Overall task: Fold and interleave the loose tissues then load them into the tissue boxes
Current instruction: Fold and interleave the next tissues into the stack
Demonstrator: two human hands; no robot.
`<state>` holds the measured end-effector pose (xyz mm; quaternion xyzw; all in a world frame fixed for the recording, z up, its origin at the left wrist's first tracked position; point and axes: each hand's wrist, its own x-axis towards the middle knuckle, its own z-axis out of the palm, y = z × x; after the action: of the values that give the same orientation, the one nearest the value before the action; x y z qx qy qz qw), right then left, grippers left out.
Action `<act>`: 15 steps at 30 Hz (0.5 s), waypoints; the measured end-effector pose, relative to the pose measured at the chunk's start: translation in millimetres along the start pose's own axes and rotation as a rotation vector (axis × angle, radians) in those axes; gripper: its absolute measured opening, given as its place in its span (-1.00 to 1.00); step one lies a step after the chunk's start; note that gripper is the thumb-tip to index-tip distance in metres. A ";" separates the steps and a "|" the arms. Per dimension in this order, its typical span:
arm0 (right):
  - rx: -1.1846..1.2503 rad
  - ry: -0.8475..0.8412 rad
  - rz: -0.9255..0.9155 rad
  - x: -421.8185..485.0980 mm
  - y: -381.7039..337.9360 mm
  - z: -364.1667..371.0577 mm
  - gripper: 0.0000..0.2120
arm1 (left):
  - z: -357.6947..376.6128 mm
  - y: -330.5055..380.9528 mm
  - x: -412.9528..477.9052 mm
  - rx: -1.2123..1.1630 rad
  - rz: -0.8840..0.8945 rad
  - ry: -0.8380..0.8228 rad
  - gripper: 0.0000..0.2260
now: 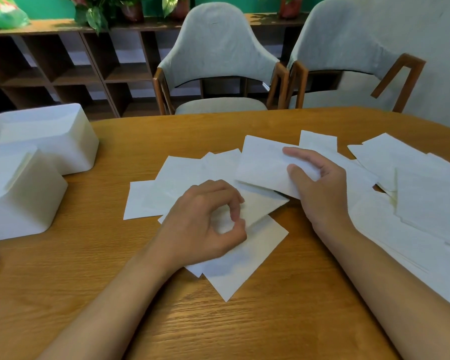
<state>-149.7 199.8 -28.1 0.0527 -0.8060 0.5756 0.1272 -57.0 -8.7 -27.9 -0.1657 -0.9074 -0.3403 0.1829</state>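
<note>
Upper tissue (260, 165) pinched in right hand (320, 188); lower tissue (263, 206) pinched in left hand (205, 227).

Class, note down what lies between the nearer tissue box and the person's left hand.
Head view: bare wooden table beside the tissue box, then loose tissues reaching under the left hand.

Left hand (205, 224) curled, right hand (320, 188) pinching

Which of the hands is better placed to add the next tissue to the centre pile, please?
Right. The right hand already grips a tissue raised just beside the pile; the left hand sits curled on that pile.
</note>
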 end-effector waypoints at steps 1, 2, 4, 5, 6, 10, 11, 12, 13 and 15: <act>0.001 0.012 0.006 1.0 0.6 -0.7 -0.77 | 0.2 -1.1 -0.1 -0.005 -0.020 -0.003 -0.85; 0.001 0.020 0.015 1.5 1.4 -0.8 -0.77 | 1.3 -3.7 -0.2 0.008 -0.052 0.017 -0.81; 0.001 0.020 0.022 1.4 2.9 0.0 -0.77 | 3.8 -11.6 0.3 0.103 -0.138 0.065 -0.78; 0.004 0.014 0.020 0.9 3.9 0.6 -0.77 | 5.0 -14.8 0.5 0.153 -0.185 0.064 -0.75; 0.005 0.008 0.016 0.9 4.8 1.2 -0.77 | 6.7 -17.5 0.9 0.180 -0.220 0.054 -0.71; -0.011 -0.015 0.000 -0.9 5.0 4.4 -0.77 | 8.8 -21.1 1.4 0.192 -0.276 0.095 -0.72; -0.009 -0.015 -0.001 -0.9 4.8 4.6 -0.77 | 8.4 -21.3 2.0 0.190 -0.278 0.116 -0.75; -0.009 -0.013 -0.005 -0.8 5.0 4.7 -0.77 | 8.3 -21.6 2.3 0.184 -0.275 0.130 -0.80; -0.011 -0.009 -0.009 -0.8 5.3 4.6 -0.77 | 8.4 -22.4 2.6 0.178 -0.271 0.139 -0.85; -0.013 -0.002 -0.012 -0.5 5.7 4.7 -0.77 | 8.8 -23.5 2.6 0.182 -0.248 0.143 -0.96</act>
<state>-151.3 197.2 -34.9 0.0574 -0.8094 0.5697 0.1303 -71.3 -19.1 -46.1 -0.0105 -0.9326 -0.2876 0.2179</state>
